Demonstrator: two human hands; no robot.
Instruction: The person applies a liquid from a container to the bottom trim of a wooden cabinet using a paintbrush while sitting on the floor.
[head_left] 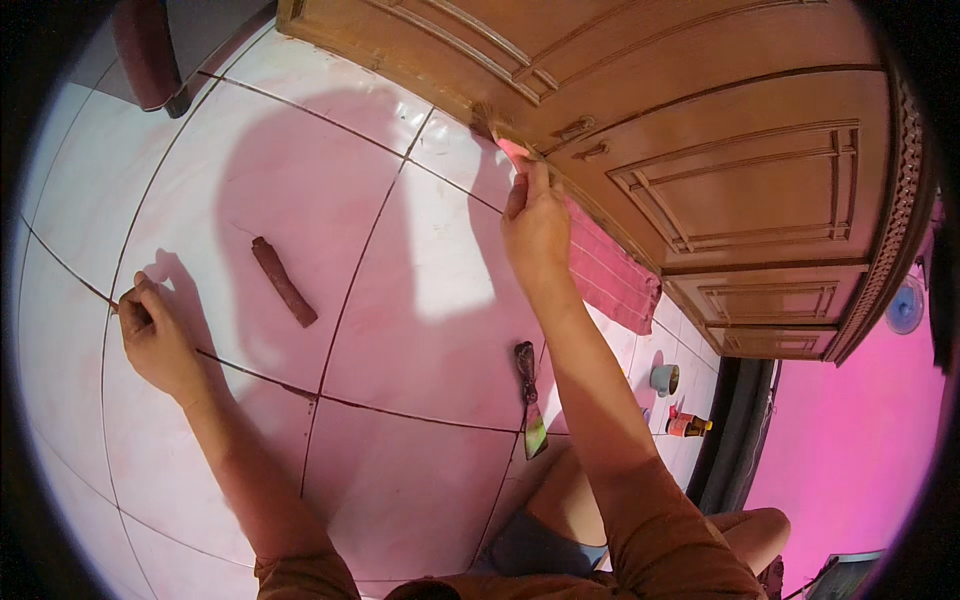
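Note:
My right hand (538, 225) is closed on a paintbrush with a pink handle (514, 152). Its dark bristles (484, 122) meet the lower edge of the brown wooden cabinet (590, 90). Low over the white tiles at the left, my left hand (155, 330) has its fingers curled in; whatever they may hold is hidden. Beside it lies a dark brown rolled piece (283, 282), perhaps sandpaper. A putty knife (530, 400) with a dark handle and a greenish blade rests left of my right forearm. Along the cabinet's foot is spread a pink striped cloth (612, 265).
Right of my right forearm stand a grey cup (664, 379) and a small bottle (688, 424) with a yellow cap. A dark furniture leg (150, 60) stands at the upper left. Behind the cabinet's far end is a pink wall (850, 450).

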